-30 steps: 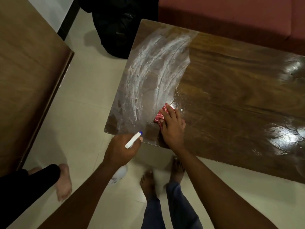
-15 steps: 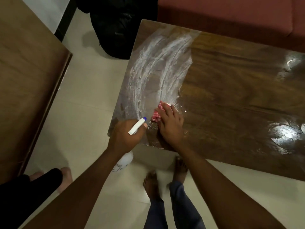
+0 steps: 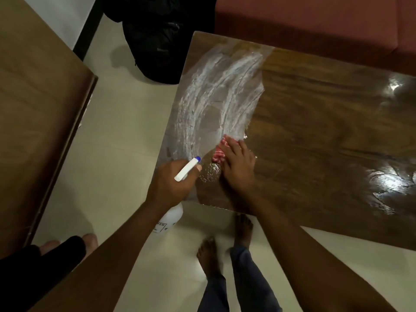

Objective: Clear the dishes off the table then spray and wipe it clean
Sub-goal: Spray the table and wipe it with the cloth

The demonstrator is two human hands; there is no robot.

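1. Head view: the left hand curls its fingers round a white plastic spray bottle with a blue nozzle tip, held at the near left corner of the glossy dark wooden table.
2. Just beside it, the right hand presses extended fingers on a red-and-white patterned cloth.
3. White foam streaks arc across the table's left end.

Bare counter runs free right and far of the right hand. The left hand, gripping a spray bottle, crowds its left. A red sofa bounds the far edge; a black bag stands far left.
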